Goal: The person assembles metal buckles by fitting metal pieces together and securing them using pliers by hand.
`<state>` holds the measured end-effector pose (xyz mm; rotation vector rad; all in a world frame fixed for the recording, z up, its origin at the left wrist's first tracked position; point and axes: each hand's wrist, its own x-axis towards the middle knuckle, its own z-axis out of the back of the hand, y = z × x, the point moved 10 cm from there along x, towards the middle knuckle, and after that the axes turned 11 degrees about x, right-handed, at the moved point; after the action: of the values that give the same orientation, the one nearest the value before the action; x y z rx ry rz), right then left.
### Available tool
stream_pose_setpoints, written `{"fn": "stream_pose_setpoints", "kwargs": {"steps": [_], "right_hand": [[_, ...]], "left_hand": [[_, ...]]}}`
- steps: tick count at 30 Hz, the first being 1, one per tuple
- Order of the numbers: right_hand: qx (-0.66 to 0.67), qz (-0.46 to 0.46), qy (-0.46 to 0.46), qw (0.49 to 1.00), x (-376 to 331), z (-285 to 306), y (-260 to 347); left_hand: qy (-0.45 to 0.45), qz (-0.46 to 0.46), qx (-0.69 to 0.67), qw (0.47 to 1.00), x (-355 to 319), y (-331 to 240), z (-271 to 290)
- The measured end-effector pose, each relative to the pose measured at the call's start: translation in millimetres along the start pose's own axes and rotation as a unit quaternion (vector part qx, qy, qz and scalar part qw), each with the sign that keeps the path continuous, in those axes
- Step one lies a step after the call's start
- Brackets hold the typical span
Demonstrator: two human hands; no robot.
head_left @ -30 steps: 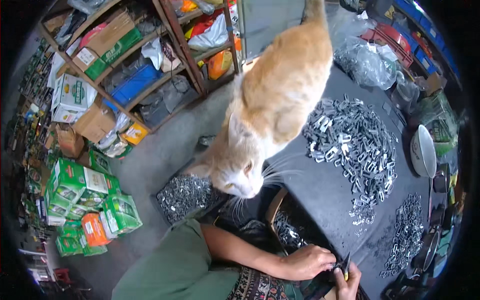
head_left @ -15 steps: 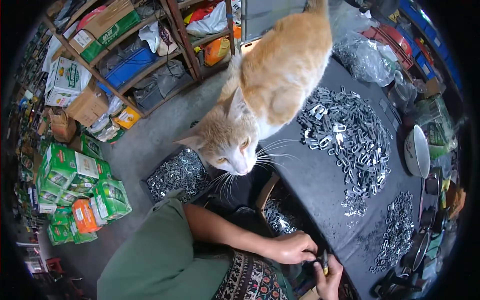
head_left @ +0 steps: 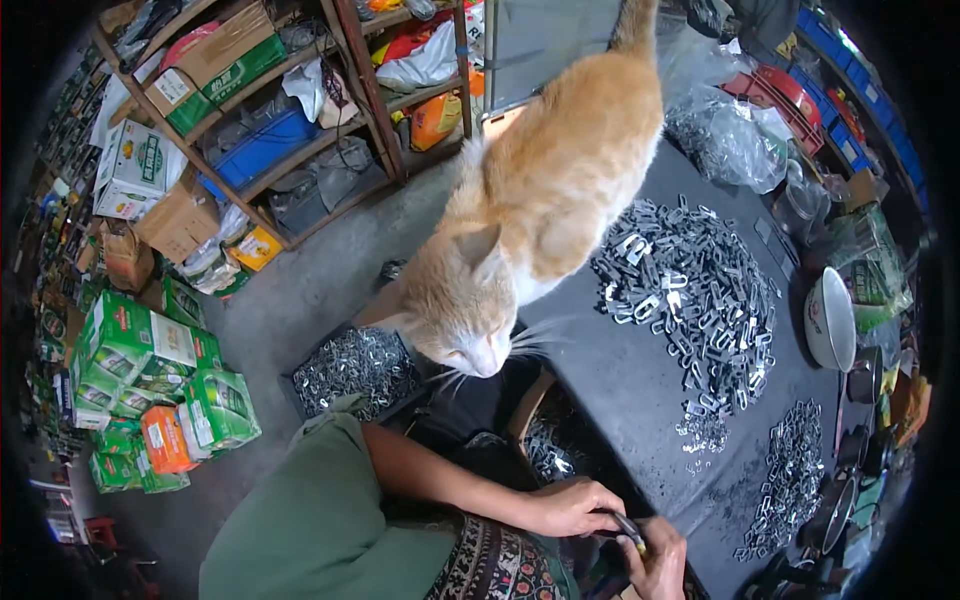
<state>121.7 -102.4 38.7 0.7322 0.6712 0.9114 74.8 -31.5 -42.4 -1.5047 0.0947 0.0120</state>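
Above the table's near-left edge my left hand (head_left: 577,507) is closed, its fingertips pinched together; what they hold is too small to make out. Close beside it, my right hand (head_left: 660,562) is closed around a slim dark hand tool (head_left: 630,532) with a yellow part; its exact kind is unclear. The tool's dark end reaches to the left fingertips. On the dark table (head_left: 620,375) lie a large heap of metal clips or links (head_left: 700,300) and a smaller heap of thin metal links (head_left: 785,480).
An orange and white cat (head_left: 570,150) stands on the table, its head over the left edge. Below are a bin of small metal parts (head_left: 355,372) and an open carton (head_left: 530,405). A white bowl (head_left: 830,318) is at right; green packs (head_left: 140,350) stand left, shelves (head_left: 290,150) behind.
The tool has tilted from nearly upright toward my left fingers, and my hands have shifted slightly. The cat's head has dipped, and its eyes have narrowed.
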Motion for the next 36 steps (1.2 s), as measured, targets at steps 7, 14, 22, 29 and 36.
{"fn": "stream_pose_setpoints", "kwargs": {"steps": [7,14,22,29,36], "right_hand": [[0.254,-0.207,-0.047,0.943,-15.1,-18.8,-51.4],[0.030,-0.052,0.017,0.998,-20.2,-9.8,-44.9],[0.097,0.010,0.040,0.994,11.1,-3.2,-12.2],[0.105,0.126,-0.023,0.986,2.3,15.4,7.4],[-0.230,0.054,-0.152,0.960,10.5,76.3,-5.9]], "left_hand": [[-0.028,0.004,-0.011,1.000,-13.2,-1.5,2.3],[-0.073,-0.170,0.177,0.967,-16.9,-27.6,-1.4],[-0.027,-0.072,0.144,0.987,-9.7,-35.9,20.5],[0.139,0.079,0.018,0.987,3.1,-35.1,10.0],[0.143,0.217,-0.177,0.949,2.3,-16.9,16.3]]}}
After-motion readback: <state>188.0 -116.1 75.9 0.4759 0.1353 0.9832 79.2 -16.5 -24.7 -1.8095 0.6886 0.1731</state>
